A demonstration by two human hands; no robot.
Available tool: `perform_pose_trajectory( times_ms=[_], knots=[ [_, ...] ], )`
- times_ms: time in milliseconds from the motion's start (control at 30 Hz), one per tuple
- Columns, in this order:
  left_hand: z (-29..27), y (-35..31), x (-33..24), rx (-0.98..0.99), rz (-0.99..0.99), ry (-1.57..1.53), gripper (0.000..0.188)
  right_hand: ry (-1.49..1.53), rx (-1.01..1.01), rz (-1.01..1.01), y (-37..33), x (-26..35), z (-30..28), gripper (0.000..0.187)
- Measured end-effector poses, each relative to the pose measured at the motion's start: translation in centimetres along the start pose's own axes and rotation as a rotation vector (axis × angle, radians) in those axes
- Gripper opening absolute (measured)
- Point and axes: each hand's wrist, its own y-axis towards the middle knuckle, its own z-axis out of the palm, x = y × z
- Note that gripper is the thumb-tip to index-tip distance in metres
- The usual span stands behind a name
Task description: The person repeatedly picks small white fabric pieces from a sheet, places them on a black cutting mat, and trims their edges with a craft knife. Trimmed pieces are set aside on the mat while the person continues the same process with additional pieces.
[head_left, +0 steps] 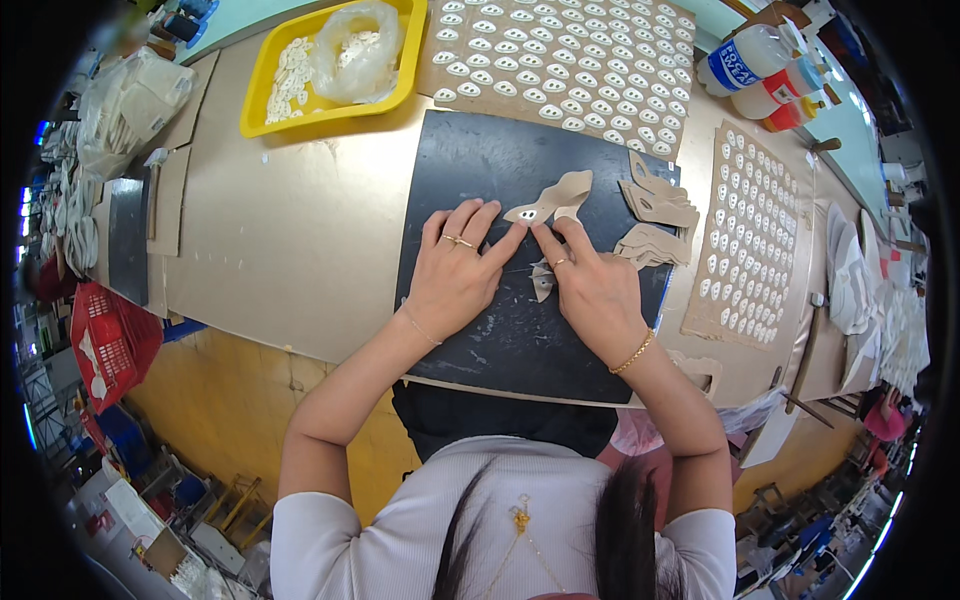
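On a black mat (470, 170) lies a tan, curved cut-out (568, 192), with a small white oval piece (528, 214) with two dark holes at its near left end. The fingertips of my left hand (452, 268) press the near edge by the oval, its other fingers bent over the mat. My right hand (602, 298) presses the same edge just right of it, fingers curled. Part of a small grey-brown scrap (541, 282) shows beside my right hand. Several tan cut-outs (660, 205) are stacked at the mat's right, and more (650, 245) lie nearer me.
A yellow tray (262, 100) at the far left holds white pieces and a plastic bag (358, 55). Rows of white ovals cover a far brown sheet (450, 85) and a right-hand sheet (745, 235). Bottles (750, 65) stand far right; a red basket (105, 335) is left of the table.
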Motion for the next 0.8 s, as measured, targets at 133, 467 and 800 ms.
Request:
perform_pose_trajectory(
  times_ms=[133,467,800],
  knots=[
    [0.3,0.0,-0.1,-0.02,0.009,0.037,0.046,-0.014,0.002,-0.008,0.0,0.1,0.0,0.05],
    [0.0,0.5,0.5,-0.049,-0.193,-0.264,0.038,0.062,0.002,0.035,0.0,0.0,-0.2,0.048],
    [-0.9,5.3,2.3,0.15,-0.288,-0.39,0.014,0.171,-0.082,0.126,0.4,-0.5,-0.9,0.05]
  ],
)
